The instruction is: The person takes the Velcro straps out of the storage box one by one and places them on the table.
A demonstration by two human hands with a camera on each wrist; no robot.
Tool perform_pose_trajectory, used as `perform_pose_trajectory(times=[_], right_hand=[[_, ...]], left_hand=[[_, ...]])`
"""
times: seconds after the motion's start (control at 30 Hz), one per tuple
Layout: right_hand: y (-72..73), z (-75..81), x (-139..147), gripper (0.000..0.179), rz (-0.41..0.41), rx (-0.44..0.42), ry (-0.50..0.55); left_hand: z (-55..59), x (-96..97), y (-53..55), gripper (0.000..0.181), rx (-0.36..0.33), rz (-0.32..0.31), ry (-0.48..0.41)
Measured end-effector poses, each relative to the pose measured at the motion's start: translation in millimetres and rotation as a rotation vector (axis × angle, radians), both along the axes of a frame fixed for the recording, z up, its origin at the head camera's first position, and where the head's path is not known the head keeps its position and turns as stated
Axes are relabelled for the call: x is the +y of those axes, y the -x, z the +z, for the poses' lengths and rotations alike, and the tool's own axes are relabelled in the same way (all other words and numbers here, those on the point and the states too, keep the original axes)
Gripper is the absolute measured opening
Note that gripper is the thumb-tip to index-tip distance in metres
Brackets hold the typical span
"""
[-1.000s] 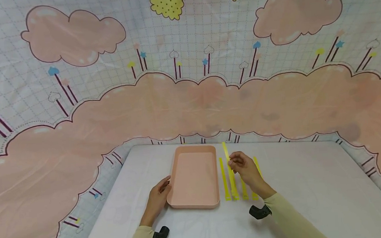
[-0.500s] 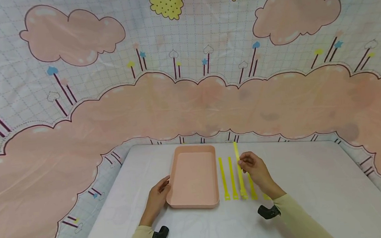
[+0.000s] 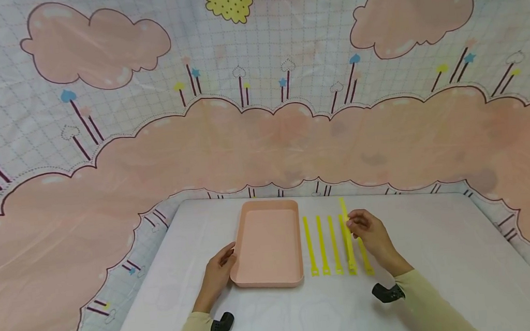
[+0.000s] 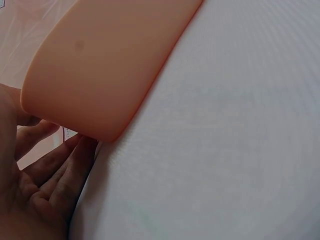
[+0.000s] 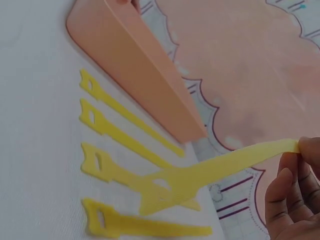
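Note:
A shallow peach-coloured tray lies on the white table. Beside its left wall my left hand rests with its fingers touching the outside, its thumb close to the rim. My right hand pinches one yellow hook-and-loop cable tie near its tail; its slotted head hangs down over the row. Several similar yellow ties lie side by side to the right of the tray, among them the leftmost tie and the rightmost tie. In the right wrist view the held tie crosses a lying tie.
The white table reaches past the ties on the right. Behind it hangs a cloth printed with clouds and stars. Each wrist carries a black camera, the right one above the table's front part.
My right hand has moved steadily rightward along the row with the tie in its fingers, uncovering more lying ties on the left. My left hand and the tray have stayed in place.

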State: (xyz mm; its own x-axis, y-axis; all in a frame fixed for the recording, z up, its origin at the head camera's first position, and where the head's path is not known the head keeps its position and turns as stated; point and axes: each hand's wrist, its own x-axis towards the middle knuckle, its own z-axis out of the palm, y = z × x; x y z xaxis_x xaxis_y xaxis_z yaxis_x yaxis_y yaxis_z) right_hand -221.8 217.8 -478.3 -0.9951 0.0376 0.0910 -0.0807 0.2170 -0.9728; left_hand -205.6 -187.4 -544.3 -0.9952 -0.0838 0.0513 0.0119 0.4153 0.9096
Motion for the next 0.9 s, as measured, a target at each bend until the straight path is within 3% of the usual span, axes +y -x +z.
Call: perform_pose_trajectory(times=[0.53,0.9], right_hand=[[-10.6,-2.9,39,0.037,-0.067,-0.025,-0.041],[-10.3,-7.0,63,0.036,-0.112,-0.086,-0.172]], left_hand=[[0.3,0.3,-1.0,0.040,0.017,0.004,0.020],[2.1,2.2,-0.8,0.040,0.007,0.003,0.016]])
